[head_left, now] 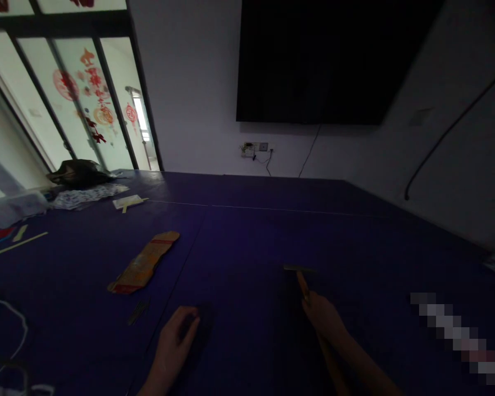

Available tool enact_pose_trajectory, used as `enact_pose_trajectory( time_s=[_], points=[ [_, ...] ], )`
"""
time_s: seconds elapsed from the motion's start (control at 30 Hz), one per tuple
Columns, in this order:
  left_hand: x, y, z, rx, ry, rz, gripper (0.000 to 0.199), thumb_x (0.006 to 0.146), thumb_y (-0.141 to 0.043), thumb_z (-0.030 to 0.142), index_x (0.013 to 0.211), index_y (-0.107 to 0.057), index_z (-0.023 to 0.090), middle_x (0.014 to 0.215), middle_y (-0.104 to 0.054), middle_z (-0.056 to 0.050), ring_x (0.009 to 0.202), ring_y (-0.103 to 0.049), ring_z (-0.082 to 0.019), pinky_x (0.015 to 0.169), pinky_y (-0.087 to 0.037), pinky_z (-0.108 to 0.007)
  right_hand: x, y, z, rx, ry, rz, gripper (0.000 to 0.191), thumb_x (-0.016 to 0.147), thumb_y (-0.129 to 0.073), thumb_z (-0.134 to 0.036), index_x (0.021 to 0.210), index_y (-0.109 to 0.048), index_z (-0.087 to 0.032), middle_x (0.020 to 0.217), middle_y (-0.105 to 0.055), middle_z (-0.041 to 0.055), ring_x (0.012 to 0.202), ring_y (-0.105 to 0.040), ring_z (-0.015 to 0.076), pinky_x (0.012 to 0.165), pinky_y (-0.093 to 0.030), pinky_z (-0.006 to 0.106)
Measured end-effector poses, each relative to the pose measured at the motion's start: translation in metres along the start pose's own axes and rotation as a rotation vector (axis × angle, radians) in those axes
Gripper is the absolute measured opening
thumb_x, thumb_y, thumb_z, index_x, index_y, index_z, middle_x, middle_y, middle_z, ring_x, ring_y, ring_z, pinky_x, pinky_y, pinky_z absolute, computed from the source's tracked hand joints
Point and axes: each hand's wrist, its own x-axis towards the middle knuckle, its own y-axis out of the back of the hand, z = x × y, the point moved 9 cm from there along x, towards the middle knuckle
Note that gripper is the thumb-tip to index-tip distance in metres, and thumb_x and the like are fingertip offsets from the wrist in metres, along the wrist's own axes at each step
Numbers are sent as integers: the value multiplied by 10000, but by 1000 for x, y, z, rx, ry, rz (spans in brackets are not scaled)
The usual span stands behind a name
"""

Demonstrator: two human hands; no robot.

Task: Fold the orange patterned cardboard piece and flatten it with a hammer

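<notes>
My right hand (324, 316) is wrapped round the wooden handle of a hammer (302, 283). The hammer's narrow dark head is at the far end, over the dark blue-purple tabletop (239, 242), and the handle's other end runs back under my forearm. To the left, my left hand (177, 333) is low over the table with its fingers curled and the thumb close to the fingertips. Whatever the pinch holds, if anything, is too small and dark to make out. Beyond that hand lie a few thin, nail-like metal pieces (138, 312) and a worn strip of brown cardboard (146, 264) with red bands.
On the left are yellow strips (18, 245), a white packet (127, 202), a clear plastic box (18, 208), a black bag (80, 173) and a white cable (22, 324). A blurred-out object (454, 333) lies at right. A large screen (313, 60) hangs on the wall.
</notes>
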Motion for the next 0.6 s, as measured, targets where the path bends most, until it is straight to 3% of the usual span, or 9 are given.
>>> enact_pose_trajectory(
  time_s=[0.17, 0.23, 0.33, 0.43, 0.6],
  points=[
    [51, 97, -28, 426, 111, 258, 313, 741, -449, 388, 896, -604, 165, 956, -631, -90, 852, -600, -229, 787, -464, -316, 7, -6, 11, -5, 12, -37, 218, 820, -385, -213, 768, -570, -110, 778, -658, 156, 734, -638, 247, 609, -423, 292],
    [73, 131, -48, 538, 215, 276, 330, 761, -427, 365, 920, -600, 133, 979, -629, -119, 865, -602, -237, 776, -462, -313, 10, -8, 14, -1, 27, -50, 222, 821, -382, -219, 764, -571, -117, 782, -659, 154, 741, -638, 244, 624, -427, 291],
    [102, 166, -77, 645, 356, 259, 321, 774, -419, 334, 921, -598, 112, 962, -638, -139, 896, -598, -241, 745, -461, -284, 13, -13, 20, 7, 33, -58, 228, 824, -373, -233, 789, -568, -120, 790, -659, 155, 754, -637, 246, 646, -430, 303],
    [124, 179, -102, 689, 498, 207, 329, 734, -494, 360, 888, -582, 83, 976, -625, -177, 933, -579, -273, 699, -460, -283, 16, -16, 25, 24, 21, -51, 243, 823, -370, -265, 795, -566, -125, 797, -659, 163, 748, -635, 260, 650, -433, 331],
    [146, 168, -122, 616, 561, 132, 323, 623, -624, 371, 698, -554, 65, 814, -650, -180, 809, -607, -301, 587, -456, -281, 18, -21, 31, 5, -15, -56, 259, 825, -366, -318, 799, -552, -138, 759, -653, 150, 725, -636, 261, 643, -440, 348]
  ],
)
